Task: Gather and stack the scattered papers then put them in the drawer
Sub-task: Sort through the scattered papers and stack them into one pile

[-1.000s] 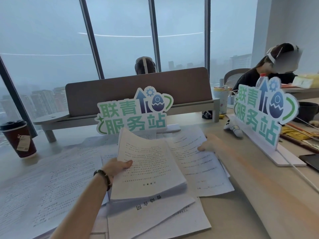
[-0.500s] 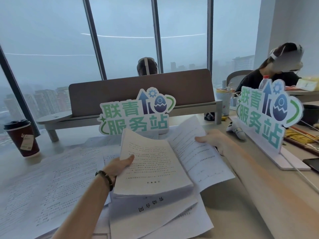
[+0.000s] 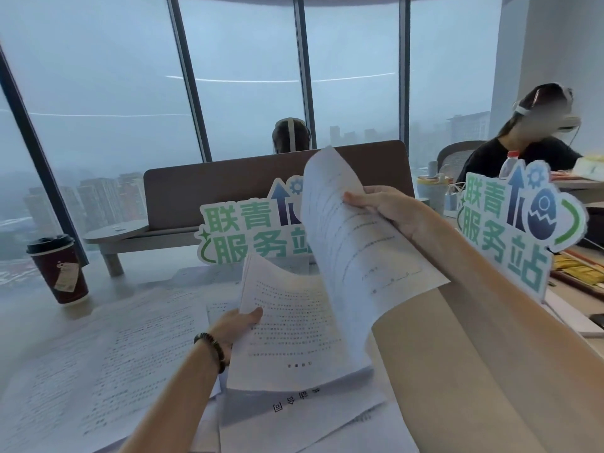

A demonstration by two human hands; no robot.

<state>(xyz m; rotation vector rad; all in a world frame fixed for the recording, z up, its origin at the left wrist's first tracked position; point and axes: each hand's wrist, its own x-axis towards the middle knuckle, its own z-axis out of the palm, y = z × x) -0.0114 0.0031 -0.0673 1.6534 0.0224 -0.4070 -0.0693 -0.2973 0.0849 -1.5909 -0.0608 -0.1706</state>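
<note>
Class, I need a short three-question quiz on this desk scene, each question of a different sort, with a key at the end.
1. True or false: the right hand holds a raised sheet clear of the desk.
2. What does the left hand grip?
A. the coffee cup
B. the paper stack
C. the green sign
3. Fill in: loose papers lie on the desk, and the coffee cup stands to their far ____.

Key: 1 true; 2 B; 3 left.
</note>
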